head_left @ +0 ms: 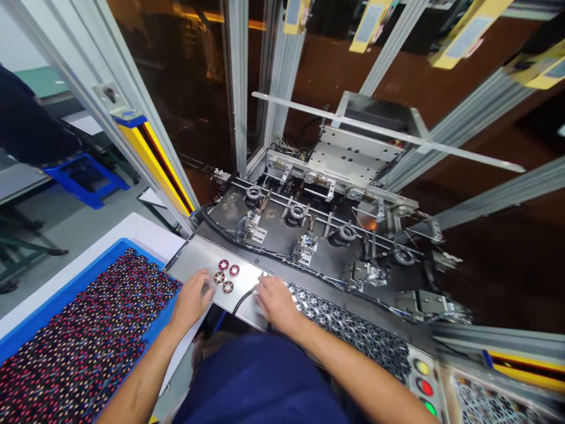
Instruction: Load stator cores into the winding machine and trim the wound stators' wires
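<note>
Several small ring-shaped wound cores with red and dark segments (228, 287) lie loosely grouped on a bare metal ledge (194, 253). Just left of them is my left hand (192, 298), fingers curved and apart, with nothing visible between them. My right hand (279, 305) rests over the ledge to the right of the cores, its fingers bent and close together. A thin black cable (243, 299) runs from the ledge's front edge up to those fingertips. What they hold, if anything, is hidden.
A blue tray (121, 247) full of similar cores stands at left. Metallic rings (353, 330) fill the ledge at right, beside coloured push buttons (424, 387). Behind sits a machine with round fixtures (298, 213). Yellow bars (152, 162) flank the frame; a person sits at far left.
</note>
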A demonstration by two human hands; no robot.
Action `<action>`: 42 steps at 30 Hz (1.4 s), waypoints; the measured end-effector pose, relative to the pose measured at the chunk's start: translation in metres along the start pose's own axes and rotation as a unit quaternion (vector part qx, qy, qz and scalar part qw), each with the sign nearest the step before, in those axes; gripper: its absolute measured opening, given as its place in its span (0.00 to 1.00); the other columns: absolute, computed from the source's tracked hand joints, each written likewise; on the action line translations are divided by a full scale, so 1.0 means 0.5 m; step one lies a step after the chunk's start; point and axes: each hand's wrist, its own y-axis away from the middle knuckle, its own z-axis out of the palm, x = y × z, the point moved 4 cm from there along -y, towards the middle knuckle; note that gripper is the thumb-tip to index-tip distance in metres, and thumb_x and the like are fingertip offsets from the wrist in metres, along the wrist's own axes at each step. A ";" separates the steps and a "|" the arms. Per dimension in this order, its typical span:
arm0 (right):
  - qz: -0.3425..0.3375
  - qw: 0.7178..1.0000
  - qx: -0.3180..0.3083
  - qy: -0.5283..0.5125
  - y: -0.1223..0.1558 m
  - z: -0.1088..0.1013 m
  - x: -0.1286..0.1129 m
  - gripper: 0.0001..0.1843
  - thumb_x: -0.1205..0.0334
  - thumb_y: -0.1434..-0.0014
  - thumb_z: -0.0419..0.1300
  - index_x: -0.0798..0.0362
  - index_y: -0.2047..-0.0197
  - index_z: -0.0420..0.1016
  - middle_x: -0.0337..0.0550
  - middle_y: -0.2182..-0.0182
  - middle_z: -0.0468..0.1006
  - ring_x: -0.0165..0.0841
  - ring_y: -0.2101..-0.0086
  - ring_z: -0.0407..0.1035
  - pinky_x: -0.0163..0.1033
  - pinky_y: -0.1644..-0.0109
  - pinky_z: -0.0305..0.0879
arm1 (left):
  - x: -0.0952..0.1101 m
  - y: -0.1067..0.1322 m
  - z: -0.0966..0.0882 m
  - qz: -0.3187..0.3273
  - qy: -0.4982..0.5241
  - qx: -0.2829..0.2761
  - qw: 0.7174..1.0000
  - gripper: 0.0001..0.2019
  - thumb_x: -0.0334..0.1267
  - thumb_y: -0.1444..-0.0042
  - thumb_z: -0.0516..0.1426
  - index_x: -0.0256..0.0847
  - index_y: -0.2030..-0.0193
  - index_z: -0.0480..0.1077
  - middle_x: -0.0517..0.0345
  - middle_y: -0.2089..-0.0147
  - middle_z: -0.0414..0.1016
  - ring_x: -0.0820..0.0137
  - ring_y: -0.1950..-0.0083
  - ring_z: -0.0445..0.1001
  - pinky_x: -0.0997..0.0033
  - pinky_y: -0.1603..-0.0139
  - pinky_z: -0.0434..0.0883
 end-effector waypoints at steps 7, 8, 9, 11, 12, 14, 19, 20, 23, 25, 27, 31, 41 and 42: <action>0.176 0.983 0.012 0.050 0.123 -0.016 0.093 0.03 0.66 0.40 0.60 0.55 0.62 0.74 0.56 0.57 0.73 0.45 0.59 0.65 0.49 0.57 0.63 | 0.056 0.041 -0.046 -0.032 0.076 0.031 0.996 0.10 0.41 0.41 0.57 0.42 0.54 0.68 0.44 0.47 0.75 0.56 0.45 0.74 0.48 0.42 0.70; 0.175 0.984 0.007 0.045 0.120 -0.011 0.089 0.04 0.65 0.41 0.62 0.55 0.62 0.73 0.56 0.56 0.73 0.46 0.59 0.65 0.49 0.57 0.63 | 0.073 0.033 -0.050 -0.030 0.091 0.026 0.995 0.10 0.41 0.41 0.58 0.42 0.53 0.69 0.44 0.46 0.74 0.56 0.44 0.74 0.48 0.41 0.69; 0.172 0.984 0.004 0.037 0.115 -0.007 0.085 0.06 0.63 0.42 0.63 0.55 0.61 0.73 0.56 0.56 0.73 0.46 0.59 0.65 0.49 0.57 0.63 | 0.091 0.024 -0.055 -0.028 0.107 0.021 0.994 0.11 0.40 0.41 0.58 0.43 0.53 0.70 0.45 0.45 0.74 0.57 0.43 0.73 0.48 0.39 0.67; 0.162 0.987 0.002 0.019 0.102 -0.005 0.084 0.12 0.61 0.44 0.66 0.56 0.58 0.72 0.57 0.56 0.73 0.47 0.58 0.65 0.50 0.57 0.62 | 0.125 0.005 -0.063 -0.026 0.143 0.010 0.989 0.12 0.40 0.42 0.59 0.43 0.52 0.71 0.46 0.44 0.74 0.58 0.41 0.71 0.49 0.36 0.64; 0.153 0.988 0.002 0.007 0.096 -0.006 0.087 0.14 0.61 0.45 0.67 0.56 0.57 0.71 0.57 0.57 0.73 0.47 0.59 0.66 0.50 0.57 0.62 | 0.141 -0.004 -0.066 -0.028 0.162 0.003 0.986 0.12 0.40 0.42 0.59 0.43 0.52 0.72 0.47 0.44 0.74 0.58 0.40 0.71 0.49 0.35 0.63; 0.124 0.992 0.005 -0.022 0.086 -0.010 0.097 0.14 0.61 0.46 0.68 0.56 0.59 0.71 0.54 0.62 0.75 0.46 0.61 0.67 0.50 0.57 0.63 | 0.168 -0.018 -0.064 -0.039 0.207 -0.017 0.977 0.12 0.40 0.44 0.60 0.44 0.53 0.73 0.48 0.44 0.75 0.57 0.40 0.70 0.49 0.34 0.61; 0.035 0.990 0.076 -0.116 0.067 -0.059 0.082 0.10 0.62 0.44 0.63 0.54 0.59 0.70 0.48 0.66 0.76 0.41 0.64 0.69 0.47 0.58 0.68 | 0.229 -0.037 -0.026 -0.095 0.354 -0.102 0.925 0.15 0.45 0.45 0.61 0.43 0.52 0.75 0.47 0.48 0.77 0.58 0.45 0.74 0.51 0.38 0.66; 0.023 0.985 0.103 -0.137 0.063 -0.080 0.067 0.12 0.62 0.43 0.61 0.54 0.55 0.69 0.49 0.64 0.77 0.41 0.62 0.70 0.47 0.57 0.69 | 0.244 -0.039 -0.017 -0.107 0.392 -0.124 0.906 0.17 0.47 0.43 0.60 0.43 0.49 0.74 0.46 0.49 0.78 0.59 0.48 0.76 0.52 0.42 0.69; -0.009 0.965 0.181 -0.192 0.055 -0.154 0.007 0.22 0.65 0.41 0.56 0.53 0.43 0.62 0.52 0.54 0.77 0.41 0.53 0.70 0.49 0.51 0.70 | 0.294 -0.043 0.000 -0.125 0.507 -0.183 0.833 0.23 0.53 0.39 0.54 0.39 0.45 0.72 0.42 0.53 0.80 0.60 0.56 0.80 0.55 0.53 0.76; -0.035 0.942 0.228 -0.243 0.051 -0.204 -0.028 0.27 0.69 0.42 0.55 0.51 0.39 0.59 0.51 0.49 0.75 0.41 0.49 0.69 0.51 0.47 0.70 | 0.321 -0.043 -0.002 -0.129 0.565 -0.199 0.790 0.27 0.56 0.39 0.52 0.38 0.43 0.71 0.40 0.53 0.79 0.59 0.58 0.80 0.57 0.55 0.76; -0.056 0.918 0.264 -0.292 0.048 -0.244 -0.048 0.31 0.73 0.44 0.56 0.49 0.38 0.59 0.51 0.47 0.74 0.42 0.47 0.69 0.55 0.45 0.69 | 0.339 -0.042 -0.013 -0.132 0.603 -0.194 0.762 0.29 0.57 0.41 0.55 0.40 0.40 0.68 0.41 0.51 0.78 0.60 0.57 0.80 0.59 0.54 0.76; -0.056 0.909 0.295 -0.289 0.043 -0.278 -0.052 0.35 0.73 0.48 0.63 0.48 0.38 0.62 0.53 0.49 0.75 0.46 0.50 0.69 0.59 0.49 0.70 | 0.347 -0.043 -0.042 -0.147 0.651 -0.137 0.732 0.23 0.46 0.46 0.64 0.46 0.43 0.70 0.50 0.54 0.79 0.65 0.56 0.78 0.67 0.54 0.74; -0.034 0.916 0.212 -0.339 0.036 -0.298 -0.041 0.25 0.70 0.42 0.61 0.46 0.41 0.69 0.52 0.48 0.72 0.43 0.48 0.67 0.54 0.47 0.68 | 0.341 -0.043 -0.066 -0.142 0.641 -0.065 0.752 0.14 0.36 0.49 0.67 0.43 0.54 0.78 0.53 0.56 0.81 0.67 0.55 0.79 0.72 0.53 0.74; -0.021 0.913 0.160 -0.374 0.031 -0.302 -0.035 0.20 0.68 0.39 0.59 0.47 0.43 0.72 0.52 0.44 0.70 0.43 0.45 0.65 0.54 0.44 0.66 | 0.340 -0.044 -0.072 -0.140 0.635 -0.069 0.756 0.14 0.35 0.50 0.67 0.43 0.55 0.78 0.53 0.56 0.82 0.66 0.55 0.79 0.72 0.53 0.74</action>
